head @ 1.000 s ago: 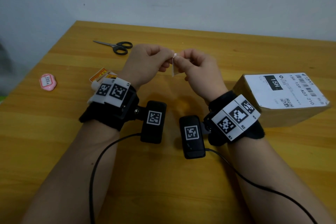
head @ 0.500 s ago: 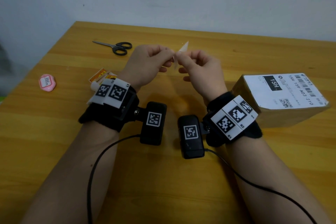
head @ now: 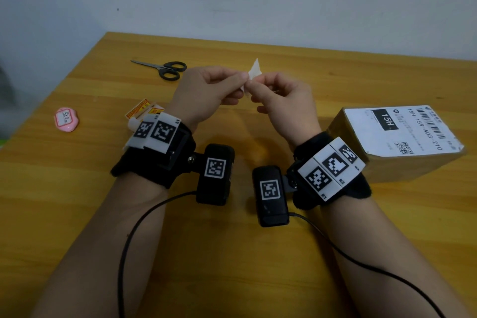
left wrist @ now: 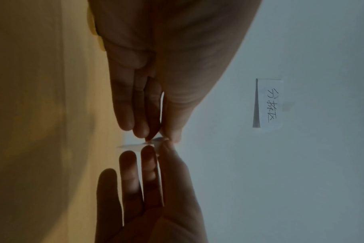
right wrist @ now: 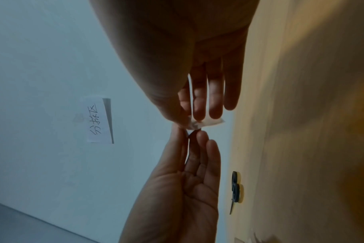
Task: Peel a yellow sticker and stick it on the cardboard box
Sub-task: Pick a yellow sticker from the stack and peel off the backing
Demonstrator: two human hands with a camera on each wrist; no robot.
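Both hands are raised above the wooden table (head: 232, 253) and meet at a small pale sticker piece (head: 254, 72). My left hand (head: 206, 93) pinches it between thumb and fingertips from the left. From the right, my right hand (head: 281, 95) pinches the same piece. A pointed white corner sticks up above the fingertips. In the left wrist view the sticker piece (left wrist: 135, 146) shows edge-on between the two hands, and in the right wrist view the sticker piece (right wrist: 206, 124) looks crumpled. The cardboard box (head: 402, 152), with a white shipping label on top, lies at the right.
Black-handled scissors (head: 165, 68) lie at the back left. A few yellow-and-red stickers (head: 142, 110) lie by my left wrist, partly hidden by it. A pink object (head: 65, 119) sits near the left edge. A handwritten paper note (left wrist: 268, 103) hangs on the wall.
The pale piece hung below the fingertips a second ago; now its corner points up above them. Both hands stay together at about the same place.
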